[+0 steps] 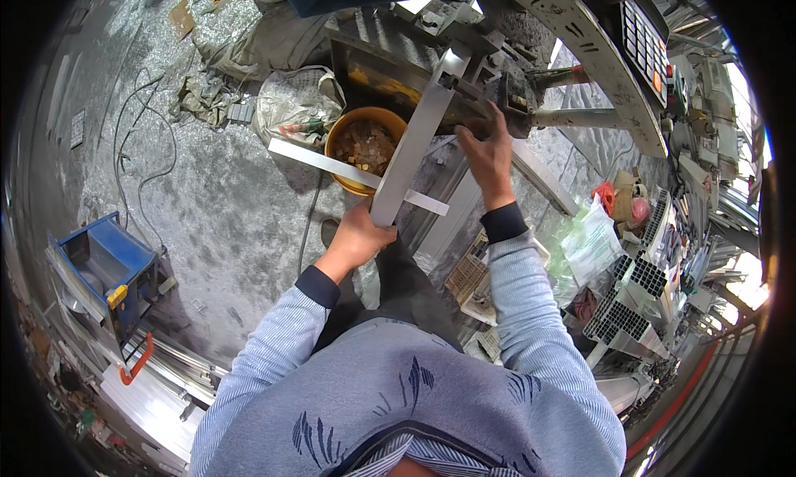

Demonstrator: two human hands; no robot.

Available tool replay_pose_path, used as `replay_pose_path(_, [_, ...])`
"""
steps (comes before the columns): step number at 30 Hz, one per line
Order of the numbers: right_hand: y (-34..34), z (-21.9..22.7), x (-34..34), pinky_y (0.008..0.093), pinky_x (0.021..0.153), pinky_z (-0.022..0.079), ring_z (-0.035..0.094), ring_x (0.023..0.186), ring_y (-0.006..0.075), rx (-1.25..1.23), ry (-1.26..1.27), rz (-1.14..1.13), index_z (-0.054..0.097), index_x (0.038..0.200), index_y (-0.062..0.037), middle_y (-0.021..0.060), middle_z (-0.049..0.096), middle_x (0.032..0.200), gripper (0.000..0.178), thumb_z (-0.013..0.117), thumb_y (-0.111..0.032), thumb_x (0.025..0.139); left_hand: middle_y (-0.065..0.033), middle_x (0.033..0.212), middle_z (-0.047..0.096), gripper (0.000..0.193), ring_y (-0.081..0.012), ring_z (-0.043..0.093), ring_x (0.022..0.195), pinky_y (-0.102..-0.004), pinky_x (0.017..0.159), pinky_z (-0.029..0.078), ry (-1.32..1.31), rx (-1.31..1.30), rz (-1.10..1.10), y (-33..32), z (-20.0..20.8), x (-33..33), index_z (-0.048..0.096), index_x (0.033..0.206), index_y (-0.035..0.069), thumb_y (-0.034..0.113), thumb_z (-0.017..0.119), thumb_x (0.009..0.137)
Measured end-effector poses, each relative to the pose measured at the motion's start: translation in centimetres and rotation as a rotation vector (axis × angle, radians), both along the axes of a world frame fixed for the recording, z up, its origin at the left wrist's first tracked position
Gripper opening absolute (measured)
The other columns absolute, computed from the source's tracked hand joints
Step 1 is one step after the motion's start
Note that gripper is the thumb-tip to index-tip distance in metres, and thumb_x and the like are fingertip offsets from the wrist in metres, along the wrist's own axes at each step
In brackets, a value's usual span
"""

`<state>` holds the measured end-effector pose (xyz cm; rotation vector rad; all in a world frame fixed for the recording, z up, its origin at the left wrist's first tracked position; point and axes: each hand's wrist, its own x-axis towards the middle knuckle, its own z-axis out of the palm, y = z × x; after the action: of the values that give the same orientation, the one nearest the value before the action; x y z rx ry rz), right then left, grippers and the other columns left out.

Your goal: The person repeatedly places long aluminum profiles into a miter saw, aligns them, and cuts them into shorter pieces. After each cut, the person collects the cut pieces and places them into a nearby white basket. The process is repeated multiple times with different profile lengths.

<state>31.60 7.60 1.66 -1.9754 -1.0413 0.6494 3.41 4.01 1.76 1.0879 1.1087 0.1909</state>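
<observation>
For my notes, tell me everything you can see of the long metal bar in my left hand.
The metal bar is long, straight, flat-faced and silvery grey, apparently aluminium. It slants away to the right. Your left hand grips its near end; its far end reaches the machine, contact unclear. It crosses over a pale strip; whether they touch is unclear.
</observation>
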Motion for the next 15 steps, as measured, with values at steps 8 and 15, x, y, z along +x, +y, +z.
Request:
replay_pose_path(8, [5.3, -1.5, -4.7, 0.0352, 0.078, 0.058, 0.069, 0.091, 0.0215, 0.022, 0.789, -0.124, 0.053, 0.129, 0.0031, 0.0118, 0.069, 0.106, 0.049, 0.075, -0.021, 0.093, -0.0151, 0.082, 0.071, 0.047, -0.0213, 0.070, 0.068, -0.0353, 0.063, 0.056, 0.015, 0.096, 0.005, 0.0, 0.3, 0.0, 0.061, 0.117, -0.008, 0.016, 0.077, 0.079])
replay_pose_path(15, [6.2, -1.6, -5.7, 0.0383, 0.066, 0.062, 0.067, 0.076, 0.0200, 0.034, 1.195, -0.137, 0.059, 0.113, -0.0022, 0.0088, 0.066, 0.096, 0.028, 0.073, -0.017, 0.094, -0.0195, 0.084, 0.073, 0.049, -0.0261, 0.074, 0.072, -0.0376, 0.067, 0.058, 0.044, 0.044, -0.007, 0.4, 1.1, 0.1, 0.060, 0.118, -0.008, 0.017, 0.077, 0.079])
